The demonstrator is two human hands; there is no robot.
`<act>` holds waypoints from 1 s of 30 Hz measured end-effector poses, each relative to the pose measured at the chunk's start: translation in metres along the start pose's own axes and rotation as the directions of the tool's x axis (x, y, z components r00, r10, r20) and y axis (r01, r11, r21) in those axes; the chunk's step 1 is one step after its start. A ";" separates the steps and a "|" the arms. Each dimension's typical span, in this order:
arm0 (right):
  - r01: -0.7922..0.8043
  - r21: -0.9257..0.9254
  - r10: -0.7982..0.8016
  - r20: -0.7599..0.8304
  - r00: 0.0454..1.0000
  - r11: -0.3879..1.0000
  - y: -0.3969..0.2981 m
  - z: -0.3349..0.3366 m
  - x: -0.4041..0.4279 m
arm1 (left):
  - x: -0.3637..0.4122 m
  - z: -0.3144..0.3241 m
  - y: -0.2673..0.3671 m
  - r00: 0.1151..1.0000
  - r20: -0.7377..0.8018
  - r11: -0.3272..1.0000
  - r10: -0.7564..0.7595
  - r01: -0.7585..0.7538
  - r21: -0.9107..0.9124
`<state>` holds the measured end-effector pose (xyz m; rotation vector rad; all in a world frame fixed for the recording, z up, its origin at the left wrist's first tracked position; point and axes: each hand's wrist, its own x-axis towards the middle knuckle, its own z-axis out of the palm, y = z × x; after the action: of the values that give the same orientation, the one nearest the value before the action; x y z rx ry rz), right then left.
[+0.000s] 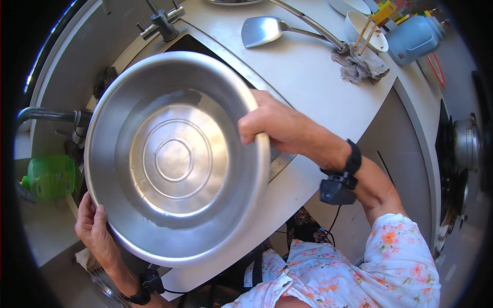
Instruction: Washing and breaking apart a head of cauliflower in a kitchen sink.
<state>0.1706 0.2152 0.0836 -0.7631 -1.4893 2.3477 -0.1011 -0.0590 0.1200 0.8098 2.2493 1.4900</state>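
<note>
Between both hands is a large round stainless steel basin (246,227), held over the sink (188,43), most of which it hides. Clear water (208,154) lies in its bottom, over stamped rings. My right hand (265,119) grips the rim on the right, thumb inside and fingers beneath. At the lower left, my left hand (92,223) holds the rim, with its thumb on the edge and the other fingers partly hidden behind the wall.
A metal spatula (264,31) and a crumpled grey rag (360,63) lie on the white counter (308,77). Left of the basin are a faucet (50,112) and a green bottle (52,177). A blue jug (416,40) and white bowl (356,25) stand upper right.
</note>
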 end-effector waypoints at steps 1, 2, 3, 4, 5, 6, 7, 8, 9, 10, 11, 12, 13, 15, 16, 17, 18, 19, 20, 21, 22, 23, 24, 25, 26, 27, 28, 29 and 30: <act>-0.004 0.015 0.004 -0.015 1.000 1.000 -0.007 -0.005 -0.010 | 0.001 0.008 0.008 1.000 0.011 1.000 0.010 -0.010 0.002; 0.006 0.016 -0.005 -0.036 0.999 1.000 -0.010 -0.012 -0.018 | 0.001 0.018 0.019 0.999 0.046 0.999 0.026 -0.025 -0.023; 0.017 0.014 -0.016 -0.060 0.998 1.000 -0.015 -0.019 -0.028 | 0.001 0.030 0.029 0.996 0.083 0.998 0.044 -0.040 -0.052; 0.032 0.000 -0.032 -0.083 0.996 0.999 -0.021 -0.024 -0.036 | 0.000 0.039 0.037 0.995 0.084 0.998 0.048 -0.044 -0.048; 0.047 -0.015 -0.048 -0.107 0.993 0.999 -0.029 -0.027 -0.045 | 0.000 0.048 0.045 0.995 0.087 0.995 0.052 -0.044 -0.088; 0.031 -0.040 -0.036 -0.137 0.990 0.999 -0.038 -0.031 -0.056 | 0.000 0.056 0.053 0.995 0.089 0.991 0.055 -0.044 -0.128; 0.028 -0.069 -0.042 -0.212 0.976 0.997 -0.045 -0.034 -0.068 | 0.001 0.068 0.057 0.994 0.097 0.990 0.055 -0.042 -0.131; 0.015 -0.067 -0.033 -0.263 0.964 0.998 -0.049 -0.039 -0.078 | 0.002 0.079 0.060 0.990 0.125 0.988 0.071 -0.053 -0.142; 0.009 -0.064 -0.029 -0.305 0.952 0.998 -0.053 -0.042 -0.086 | 0.004 0.086 0.065 0.985 0.145 0.987 0.092 -0.071 -0.147; 0.023 -0.037 -0.034 -0.352 0.935 0.999 -0.056 -0.043 -0.093 | 0.006 0.092 0.067 0.981 0.166 0.982 0.100 -0.070 -0.175; 0.038 -0.009 -0.038 -0.398 0.917 0.999 -0.057 -0.046 -0.099 | 0.007 0.100 0.072 0.981 0.165 0.982 0.102 -0.073 -0.172; -0.005 -0.020 -0.004 -0.432 0.902 1.000 -0.057 -0.056 -0.108 | 0.008 0.114 0.076 0.976 0.190 0.979 0.104 -0.067 -0.192; -0.002 -0.019 -0.006 -0.432 0.902 1.000 -0.056 -0.066 -0.117 | 0.008 0.125 0.082 0.972 0.208 0.976 0.107 -0.063 -0.210; -0.025 -0.064 -0.011 -0.504 0.863 0.998 -0.051 -0.082 -0.130 | 0.007 0.143 0.084 0.970 0.210 0.968 0.123 -0.071 -0.241; -0.005 -0.069 -0.034 -0.551 0.834 0.998 -0.051 -0.084 -0.135 | 0.007 0.151 0.087 0.960 0.235 0.971 0.151 -0.099 -0.218; -0.004 -0.066 -0.033 -0.549 0.835 0.998 -0.052 -0.086 -0.139 | 0.006 0.159 0.089 0.949 0.262 0.973 0.177 -0.127 -0.194; 0.020 -0.055 -0.048 -0.586 0.809 0.998 -0.052 -0.088 -0.143 | 0.005 0.167 0.090 0.940 0.278 0.969 0.198 -0.145 -0.198; 0.044 -0.044 -0.062 -0.621 0.782 0.998 -0.052 -0.093 -0.148 | 0.005 0.175 0.091 0.940 0.280 0.970 0.197 -0.144 -0.197; 0.026 -0.042 -0.046 -0.599 0.799 0.999 -0.051 -0.103 -0.154 | 0.004 0.183 0.091 0.934 0.297 0.967 0.199 -0.138 -0.214; 0.025 -0.039 -0.043 -0.600 0.798 0.999 -0.048 -0.113 -0.159 | 0.003 0.191 0.092 0.928 0.314 0.964 0.202 -0.132 -0.230; 0.020 -0.055 -0.051 -0.636 0.770 0.998 -0.043 -0.122 -0.164 | -0.001 0.200 0.097 0.924 0.320 0.961 0.208 -0.133 -0.241; 0.014 -0.072 -0.059 -0.671 0.740 0.997 -0.041 -0.129 -0.168 | -0.002 0.208 0.099 0.924 0.322 0.962 0.205 -0.130 -0.240; 0.039 -0.049 -0.062 -0.670 0.740 0.998 -0.042 -0.131 -0.170 | -0.003 0.212 0.102 0.917 0.323 0.965 0.234 -0.177 -0.196; 0.039 -0.046 -0.059 -0.664 0.746 0.998 -0.041 -0.136 -0.171 | -0.004 0.217 0.105 0.910 0.323 0.963 0.261 -0.223 -0.151; 0.069 -0.058 -0.090 -0.699 0.710 0.996 -0.040 -0.143 -0.173 | -0.007 0.223 0.110 0.913 0.310 0.962 0.264 -0.226 -0.154; 0.091 -0.079 -0.119 -0.738 0.664 0.993 -0.041 -0.148 -0.176 | -0.007 0.230 0.111 0.916 0.308 0.963 0.257 -0.217 -0.158; 0.043 -0.087 -0.093 -0.727 0.681 0.995 -0.041 -0.150 -0.179 | -0.007 0.232 0.111 0.906 0.306 0.955 0.294 -0.262 -0.142; 0.033 -0.081 -0.081 -0.709 0.700 0.996 -0.037 -0.155 -0.183 | -0.007 0.235 0.110 0.895 0.302 0.945 0.328 -0.303 -0.126; 0.036 -0.310 -0.232 -0.625 0.745 0.950 -0.036 -0.160 -0.193 | -0.006 0.242 0.109 0.874 0.304 0.926 0.378 -0.356 -0.128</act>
<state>0.4179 0.2606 0.1179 -1.3284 -1.4726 1.5060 0.0670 0.1461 0.1224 1.4119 1.8607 1.4457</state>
